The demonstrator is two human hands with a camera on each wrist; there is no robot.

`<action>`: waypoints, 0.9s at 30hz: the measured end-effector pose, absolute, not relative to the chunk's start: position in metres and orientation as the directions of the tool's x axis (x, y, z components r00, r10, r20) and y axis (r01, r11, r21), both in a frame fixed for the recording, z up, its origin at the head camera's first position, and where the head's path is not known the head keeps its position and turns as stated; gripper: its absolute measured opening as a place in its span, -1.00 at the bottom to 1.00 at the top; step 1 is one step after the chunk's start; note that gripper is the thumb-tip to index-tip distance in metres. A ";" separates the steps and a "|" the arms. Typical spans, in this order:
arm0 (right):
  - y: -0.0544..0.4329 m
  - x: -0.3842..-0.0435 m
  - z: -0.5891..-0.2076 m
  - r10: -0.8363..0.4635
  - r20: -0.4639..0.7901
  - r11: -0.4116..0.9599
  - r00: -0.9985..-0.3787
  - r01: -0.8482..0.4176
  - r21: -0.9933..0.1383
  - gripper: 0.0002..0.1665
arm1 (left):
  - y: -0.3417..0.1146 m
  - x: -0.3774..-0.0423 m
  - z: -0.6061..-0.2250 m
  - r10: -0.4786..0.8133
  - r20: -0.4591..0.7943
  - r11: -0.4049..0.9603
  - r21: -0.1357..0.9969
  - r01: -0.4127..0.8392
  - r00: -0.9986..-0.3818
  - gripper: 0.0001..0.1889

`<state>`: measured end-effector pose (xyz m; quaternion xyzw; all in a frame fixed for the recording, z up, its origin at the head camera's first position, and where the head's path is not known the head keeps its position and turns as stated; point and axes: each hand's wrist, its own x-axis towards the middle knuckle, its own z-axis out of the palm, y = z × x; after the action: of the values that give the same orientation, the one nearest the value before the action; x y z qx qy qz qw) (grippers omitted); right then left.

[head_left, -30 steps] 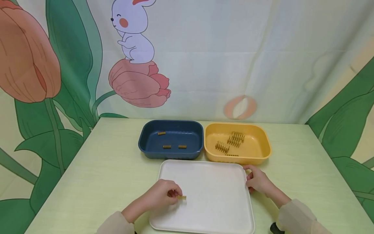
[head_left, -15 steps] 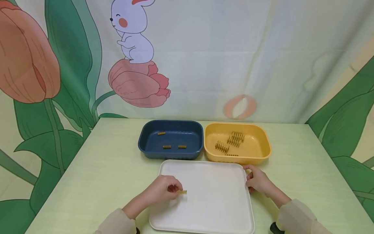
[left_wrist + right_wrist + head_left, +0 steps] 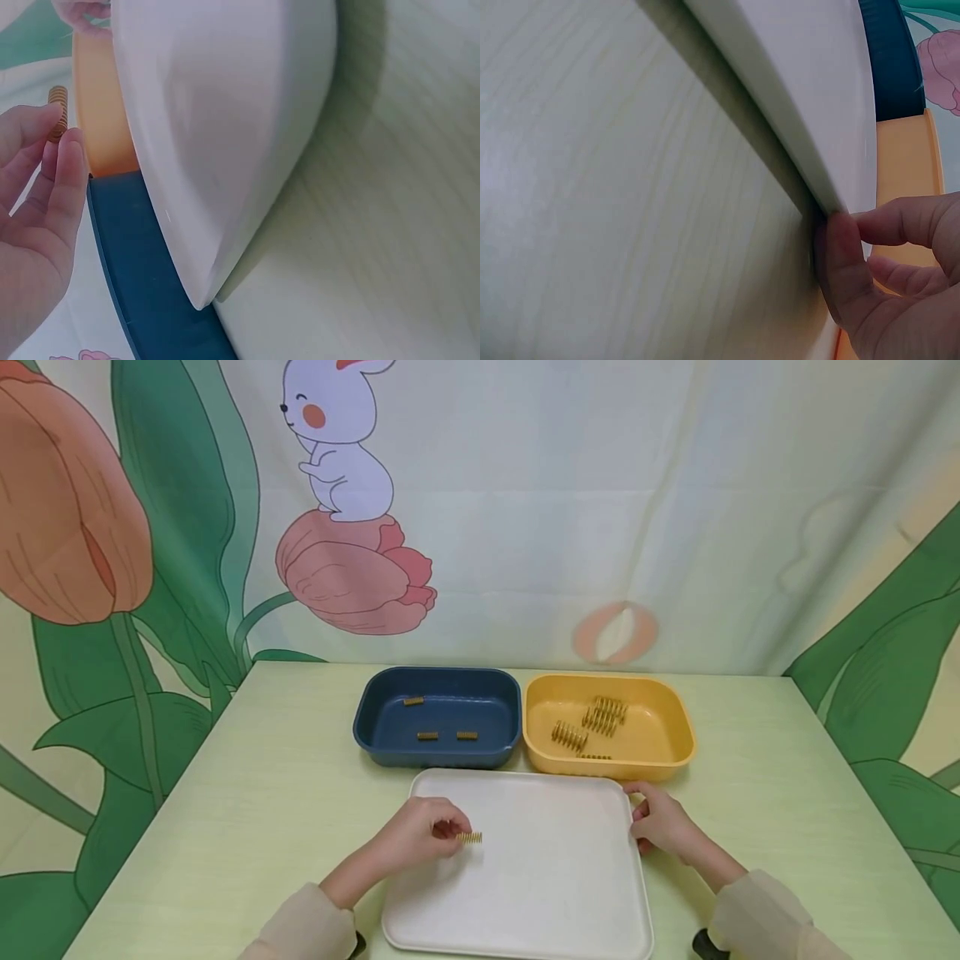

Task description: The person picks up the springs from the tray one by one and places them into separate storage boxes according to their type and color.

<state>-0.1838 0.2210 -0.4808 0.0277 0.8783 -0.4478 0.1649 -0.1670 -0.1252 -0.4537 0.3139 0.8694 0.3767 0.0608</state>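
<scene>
A small brass coil spring (image 3: 470, 837) is pinched between the thumb and fingers of my left hand (image 3: 423, 835), over the left half of the white tray (image 3: 555, 860). In the left wrist view the spring (image 3: 58, 114) stands out from the fingertips, clear of the tray. At the tray's right edge, close to its far corner, my right hand (image 3: 660, 822) grips the rim. The right wrist view has the thumb against the rim's side and a finger over the top of the tray (image 3: 810, 82).
Behind the tray, a dark blue bin (image 3: 438, 760) holds 3 small springs. Beside it on the right stands a yellow bin (image 3: 652, 770) with several larger springs. All rest on a pale wood-grain table (image 3: 247, 793), backed by a printed curtain (image 3: 510, 527).
My left hand has moved forward over the tray, toward the blue bin, with the spring still in its fingers. The right hand has stayed at the tray's edge.
</scene>
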 end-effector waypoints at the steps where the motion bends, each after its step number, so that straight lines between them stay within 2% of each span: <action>1: 0.221 -0.184 -0.481 -0.099 -0.313 0.602 -0.945 0.193 -0.774 -0.32 | -0.125 -0.167 -0.453 0.586 0.132 0.520 0.695 0.496 -0.799 -0.88; 14: 0.222 -0.185 -0.482 -0.098 -0.311 0.607 -0.945 0.191 -0.771 -0.32 | -0.126 -0.177 -0.457 0.482 0.140 0.565 0.705 0.429 -0.865 -0.87; 27: 0.222 -0.186 -0.484 -0.100 -0.322 0.602 -0.941 0.200 -0.773 -0.32 | -0.126 -0.182 -0.459 0.445 0.134 0.568 0.723 0.395 -0.886 -0.88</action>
<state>-0.1864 0.2223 -0.4836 0.0285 0.8789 -0.4452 0.1688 -0.1822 -0.1264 -0.4591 0.2371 0.8847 0.4000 0.0313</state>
